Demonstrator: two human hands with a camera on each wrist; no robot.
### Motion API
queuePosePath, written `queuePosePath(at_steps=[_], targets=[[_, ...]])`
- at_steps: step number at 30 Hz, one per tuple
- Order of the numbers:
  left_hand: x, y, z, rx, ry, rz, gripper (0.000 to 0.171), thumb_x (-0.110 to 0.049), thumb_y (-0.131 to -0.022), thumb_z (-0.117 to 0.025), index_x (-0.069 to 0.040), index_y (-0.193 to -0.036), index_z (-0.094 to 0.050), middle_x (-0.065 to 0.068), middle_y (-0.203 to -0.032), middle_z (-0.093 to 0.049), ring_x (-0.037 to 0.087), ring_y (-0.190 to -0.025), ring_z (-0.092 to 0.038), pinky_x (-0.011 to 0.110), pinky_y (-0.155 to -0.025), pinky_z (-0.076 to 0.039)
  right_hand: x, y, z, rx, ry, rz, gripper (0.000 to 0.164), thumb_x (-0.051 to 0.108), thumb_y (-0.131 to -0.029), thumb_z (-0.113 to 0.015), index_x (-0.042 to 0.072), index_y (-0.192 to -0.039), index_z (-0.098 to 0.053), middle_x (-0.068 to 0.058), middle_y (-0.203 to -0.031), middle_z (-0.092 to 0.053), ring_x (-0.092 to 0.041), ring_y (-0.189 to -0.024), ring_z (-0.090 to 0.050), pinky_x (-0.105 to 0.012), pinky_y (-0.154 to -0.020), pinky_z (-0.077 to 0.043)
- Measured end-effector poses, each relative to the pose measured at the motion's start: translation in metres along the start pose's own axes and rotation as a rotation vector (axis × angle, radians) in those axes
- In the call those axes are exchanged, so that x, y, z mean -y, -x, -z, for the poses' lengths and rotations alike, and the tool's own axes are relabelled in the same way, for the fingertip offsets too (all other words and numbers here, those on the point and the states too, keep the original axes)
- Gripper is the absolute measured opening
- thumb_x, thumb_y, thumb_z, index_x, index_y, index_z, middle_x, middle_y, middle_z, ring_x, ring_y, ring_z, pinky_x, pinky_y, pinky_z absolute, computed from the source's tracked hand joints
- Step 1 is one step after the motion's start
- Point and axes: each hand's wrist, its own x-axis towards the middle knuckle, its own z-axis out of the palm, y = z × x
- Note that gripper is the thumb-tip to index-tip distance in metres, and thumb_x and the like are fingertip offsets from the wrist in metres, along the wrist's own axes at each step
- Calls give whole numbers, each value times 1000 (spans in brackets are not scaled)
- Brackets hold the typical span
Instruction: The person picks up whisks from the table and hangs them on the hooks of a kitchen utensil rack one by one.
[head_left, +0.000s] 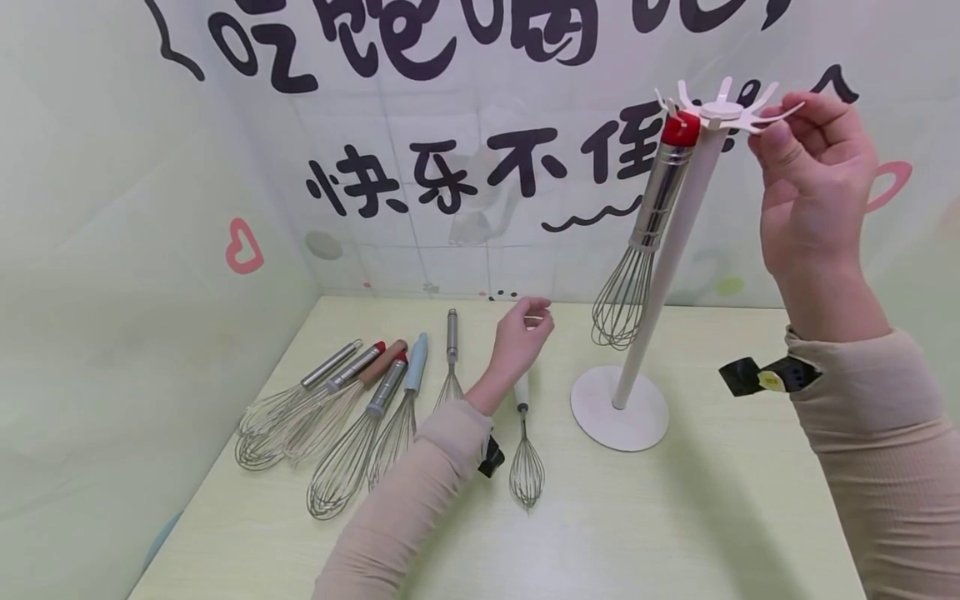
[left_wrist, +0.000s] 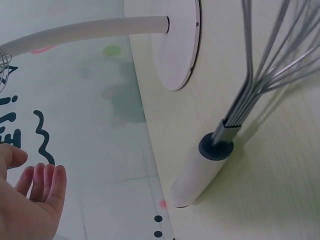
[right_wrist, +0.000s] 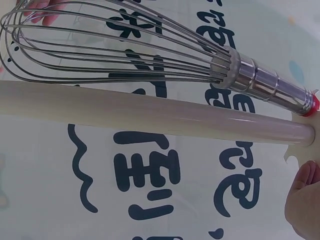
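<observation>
My right hand [head_left: 817,175] pinches one prong of the pronged top [head_left: 722,111] of a white stand, thumb below and fingers above. From a prong on the stand's left side hangs a whisk [head_left: 662,196] with a shiny metal handle and red end cap, wires down beside the pole [right_wrist: 165,112]. My left hand [head_left: 522,337], fingers loosely curled and holding nothing, hovers left of the stand. Under that forearm lies a white-handled whisk [head_left: 527,475]; its handle [left_wrist: 200,175] with a dark collar shows in the left wrist view, apart from the fingers [left_wrist: 58,185].
Several whisks lie side by side at the table's left, among them a blue-handled one [head_left: 417,362], a wooden-handled one [head_left: 382,363] and red-capped ones. Another metal-handled whisk [head_left: 452,333] is partly hidden by the left arm. The stand's round base [head_left: 637,425] rests near the back wall.
</observation>
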Motion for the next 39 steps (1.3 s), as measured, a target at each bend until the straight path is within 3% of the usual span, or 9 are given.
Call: queuePosePath(at_steps=[10,22,26,30,39], targets=[[17,-2,1,-28,-22,8,34,-7,-90,-57,-1,-123,-57,14,-124,-62,27,-112,-60,33,-98,-52,-1,-1,0,-2,-10,5,27,-16,-75,-67,-12,-98,-55,-19,-86,-61,-25,-80,-60,-27,-76,-58],[30,-5,-1,-36,-83,65,40,-3,-85,-61,-1,-125,-56,17,-126,-59,31,-115,-57,37,-100,-50,-4,-4,-2,-35,-11,33,28,-19,-71,-69,-12,-94,-55,-19,-83,-60,-25,-77,-60,-27,-74,-58],[32,-4,0,-40,-97,94,43,-1,-84,-62,-1,-127,-55,17,-126,-59,32,-116,-57,38,-99,-51,-6,-3,-5,-54,-6,56,30,-22,-68,-70,-12,-92,-55,-18,-81,-60,-24,-75,-57,-26,-68,-56],[34,-3,0,-45,-113,123,46,0,-82,-63,-2,-127,-55,17,-126,-59,31,-116,-57,38,-97,-52,-9,-2,-10,-69,19,84,31,-23,-67,-70,-11,-91,-54,-18,-81,-60,-23,-73,-55,-24,-62,-53],[41,-4,-1,-35,-130,167,48,1,-80,-64,-2,-127,-56,17,-126,-59,31,-115,-56,38,-97,-51,-16,2,-16,-90,130,148,27,-19,-71,-70,-5,-88,-55,-15,-82,-60,-22,-75,-56,-25,-68,-56]])
